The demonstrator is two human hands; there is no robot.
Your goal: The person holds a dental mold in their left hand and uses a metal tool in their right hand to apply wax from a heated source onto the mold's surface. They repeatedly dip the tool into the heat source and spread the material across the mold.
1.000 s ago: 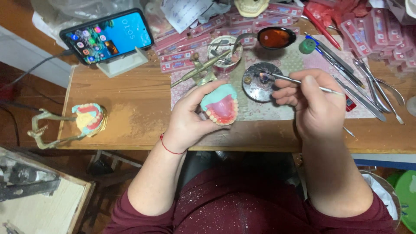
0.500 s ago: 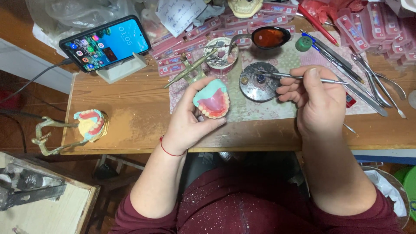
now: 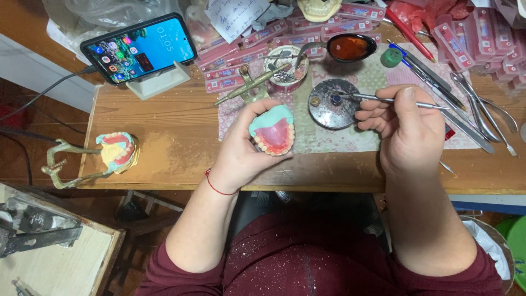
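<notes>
Head view, seen from above the bench. The left hand (image 3: 241, 151) was closed around a denture model (image 3: 272, 131), fingers wrapped behind its teal base, thumb along the near edge. The model was held just above the wooden table (image 3: 175, 148), tilted so that the pink wax plate and the row of teeth faced upward. The red cord bracelet (image 3: 215, 186) sat at that wrist.

The right hand (image 3: 405, 129) pinched a slim metal instrument (image 3: 383, 100) between thumb and fingers in a narrow pen-type grip. The tip of the instrument reached left, over a round metal dish (image 3: 329, 104) that lay on the patterned mat (image 3: 350, 137). Whether the tip touched the dish could not be told.

Behind the dish stood a small jar of tools (image 3: 285, 66) and a spoon-shaped ladle with dark red wax (image 3: 348, 47). Further instruments (image 3: 471, 104) lay to the right of the hand. At the left table edge, well apart from both hands, a second denture set (image 3: 116, 151) sat in a brass articulator (image 3: 60, 164). A phone (image 3: 138, 48) leaned on a stand at the far left.
</notes>
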